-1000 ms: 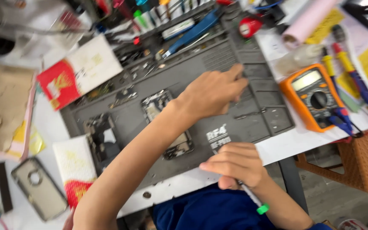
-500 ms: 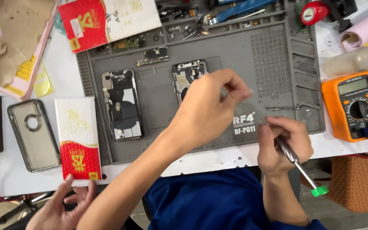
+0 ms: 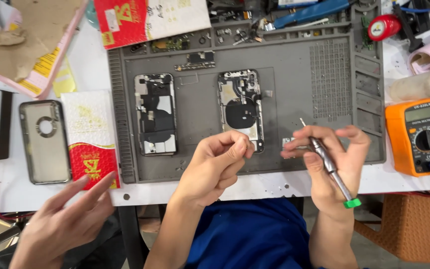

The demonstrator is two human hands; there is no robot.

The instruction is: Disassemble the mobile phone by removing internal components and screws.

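Head view only. Left hand [image 3: 214, 167] is curling into a loose pinch, thumb and forefinger tips pressing together right at the lower right corner of the opened phone [image 3: 241, 108]; whether a tiny part is sitting between them, cannot tell. Right hand [image 3: 330, 158] is grasping a thin screwdriver [image 3: 327, 162], grip clenched around the shaft, green cap pointing back toward the body, metal tip pointing up and left over the grey mat [image 3: 294, 89]. Phone is lying on the mat with its long axis running away from the person, just ahead and slightly right of the left pinch, up and left of the screwdriver tip. Left hand is the nearer one, practically touching the frame; right hand is sitting apart, to the right. Second opened phone [image 3: 156, 113] is lying parallel, further left on the mat. Orange meter [image 3: 417, 135] is sitting at the right edge of the bench [image 3: 255, 187]. Clear phone case [image 3: 44, 141] and red-and-white packet [image 3: 88, 137] are lying off the mat, left. Another person's hand [image 3: 58, 219] is hovering at lower left, fingers spread.
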